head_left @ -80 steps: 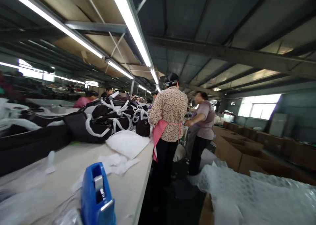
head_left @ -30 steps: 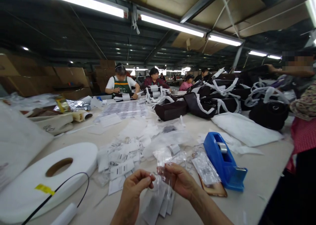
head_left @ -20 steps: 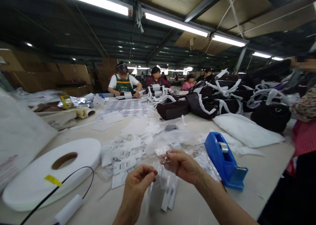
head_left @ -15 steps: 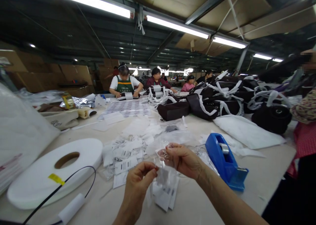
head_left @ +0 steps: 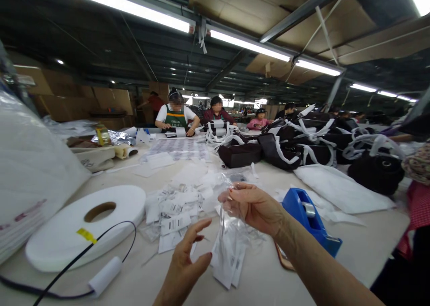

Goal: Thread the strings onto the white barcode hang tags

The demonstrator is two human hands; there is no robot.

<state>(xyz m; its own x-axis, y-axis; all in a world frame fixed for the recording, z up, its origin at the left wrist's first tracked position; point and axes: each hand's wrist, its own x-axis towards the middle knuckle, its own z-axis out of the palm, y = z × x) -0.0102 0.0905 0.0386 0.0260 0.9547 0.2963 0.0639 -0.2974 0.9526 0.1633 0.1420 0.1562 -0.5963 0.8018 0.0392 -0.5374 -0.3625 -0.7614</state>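
Pinching clear plastic packets (head_left: 225, 263) between closed right fingers (head_left: 243, 192), dangling them over the tabletop (head_left: 268, 281) near the blue tape dispenser (head_left: 314, 230); spreading the left fingers (head_left: 191, 235) well apart, gripping nothing visible, beside the packets and near the printed labels (head_left: 175, 223).

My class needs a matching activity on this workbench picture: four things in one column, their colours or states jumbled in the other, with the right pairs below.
Things
1. dispenser
2. left hand
3. roll
4. right hand

Colours or states
A. white and ring-shaped
B. pinching clear plastic
C. blue
D. spread open

Right pairs: 1-C, 2-D, 3-A, 4-B
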